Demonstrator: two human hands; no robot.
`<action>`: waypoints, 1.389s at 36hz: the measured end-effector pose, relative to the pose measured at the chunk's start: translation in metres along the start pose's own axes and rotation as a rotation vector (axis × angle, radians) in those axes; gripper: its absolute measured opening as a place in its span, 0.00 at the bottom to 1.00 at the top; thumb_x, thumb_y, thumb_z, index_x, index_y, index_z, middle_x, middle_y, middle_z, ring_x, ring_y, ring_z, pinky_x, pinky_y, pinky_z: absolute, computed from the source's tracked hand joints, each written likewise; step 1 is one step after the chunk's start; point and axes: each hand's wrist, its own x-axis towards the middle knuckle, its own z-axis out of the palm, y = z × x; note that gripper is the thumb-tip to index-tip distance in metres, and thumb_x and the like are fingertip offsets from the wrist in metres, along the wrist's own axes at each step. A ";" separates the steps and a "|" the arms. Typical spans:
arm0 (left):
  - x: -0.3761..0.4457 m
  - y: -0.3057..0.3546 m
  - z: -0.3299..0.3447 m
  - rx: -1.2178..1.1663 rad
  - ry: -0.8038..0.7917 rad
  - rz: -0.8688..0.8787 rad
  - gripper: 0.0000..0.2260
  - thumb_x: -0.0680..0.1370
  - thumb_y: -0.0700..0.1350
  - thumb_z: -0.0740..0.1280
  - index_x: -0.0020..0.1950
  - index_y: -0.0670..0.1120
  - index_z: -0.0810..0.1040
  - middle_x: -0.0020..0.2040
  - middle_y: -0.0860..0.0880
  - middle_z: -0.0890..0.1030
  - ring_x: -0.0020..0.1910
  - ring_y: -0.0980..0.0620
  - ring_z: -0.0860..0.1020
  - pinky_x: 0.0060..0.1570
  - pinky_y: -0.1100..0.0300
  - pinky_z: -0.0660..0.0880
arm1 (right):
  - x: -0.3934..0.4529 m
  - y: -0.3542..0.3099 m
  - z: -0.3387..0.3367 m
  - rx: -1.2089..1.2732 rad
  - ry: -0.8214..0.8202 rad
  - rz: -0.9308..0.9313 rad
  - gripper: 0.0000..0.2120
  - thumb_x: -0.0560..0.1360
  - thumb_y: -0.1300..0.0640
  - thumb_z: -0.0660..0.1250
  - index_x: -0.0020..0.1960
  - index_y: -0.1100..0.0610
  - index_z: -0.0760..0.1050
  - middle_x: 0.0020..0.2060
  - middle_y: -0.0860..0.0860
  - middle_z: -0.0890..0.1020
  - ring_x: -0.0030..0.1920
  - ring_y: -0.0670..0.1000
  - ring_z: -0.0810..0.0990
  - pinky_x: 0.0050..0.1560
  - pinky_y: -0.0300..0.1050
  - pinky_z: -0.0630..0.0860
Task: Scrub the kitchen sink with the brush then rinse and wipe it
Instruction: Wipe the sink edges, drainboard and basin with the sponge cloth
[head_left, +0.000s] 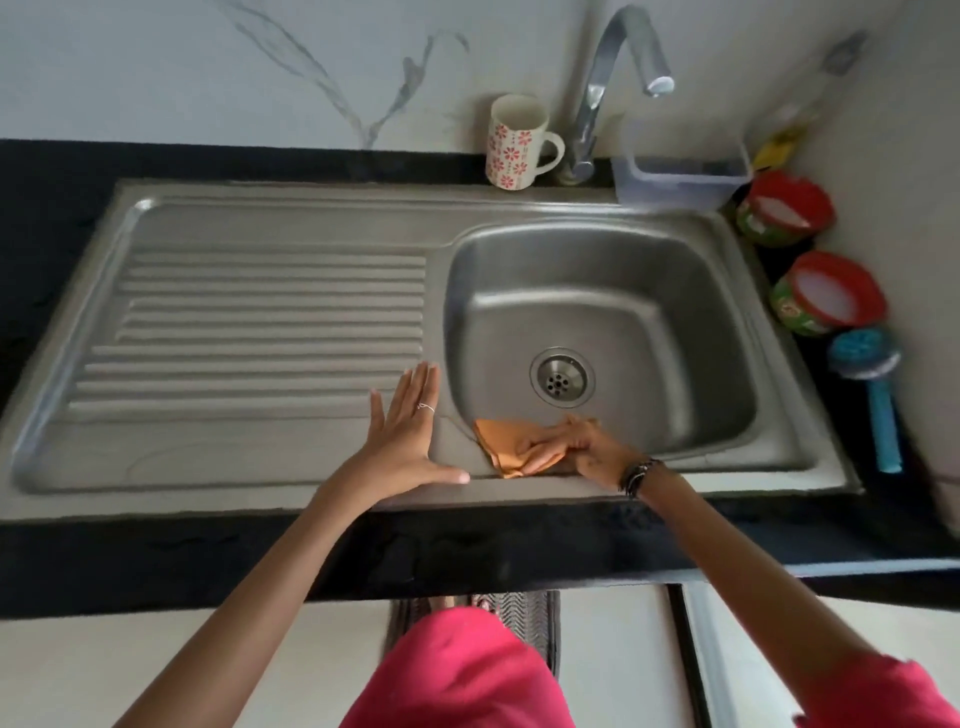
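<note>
Orange cloth (506, 446) on sink (311, 470) front rim, pressed by right hand (582, 447), fingers flat, prob. wiping stage | left hand (402, 434) spread flat on drainboard, likely bracing | brush (868, 382) parked on desk (62, 208) at right, seemingly done w/ scrub | tap (613, 78) not running

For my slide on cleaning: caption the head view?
Right hand wipes sink rim with orange cloth; left hand rests flat.
</note>
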 end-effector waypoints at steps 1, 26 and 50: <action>0.006 0.002 -0.001 0.006 -0.012 0.006 0.55 0.70 0.59 0.70 0.72 0.46 0.27 0.73 0.49 0.28 0.71 0.53 0.28 0.68 0.49 0.28 | -0.003 0.002 -0.003 0.025 0.002 0.010 0.33 0.66 0.78 0.56 0.47 0.44 0.83 0.54 0.34 0.79 0.58 0.56 0.76 0.62 0.24 0.55; 0.087 -0.034 -0.031 0.083 0.095 0.125 0.40 0.76 0.55 0.64 0.76 0.43 0.40 0.77 0.45 0.41 0.75 0.49 0.38 0.71 0.48 0.34 | 0.004 0.014 -0.036 0.073 -0.156 0.295 0.21 0.74 0.72 0.56 0.54 0.55 0.82 0.52 0.39 0.74 0.53 0.41 0.72 0.54 0.21 0.64; 0.171 -0.037 -0.065 0.036 0.248 0.190 0.22 0.78 0.46 0.57 0.72 0.41 0.64 0.72 0.41 0.65 0.74 0.43 0.59 0.72 0.48 0.47 | 0.145 -0.031 0.022 0.832 0.571 0.243 0.22 0.70 0.75 0.57 0.43 0.55 0.84 0.48 0.49 0.83 0.48 0.41 0.80 0.56 0.36 0.72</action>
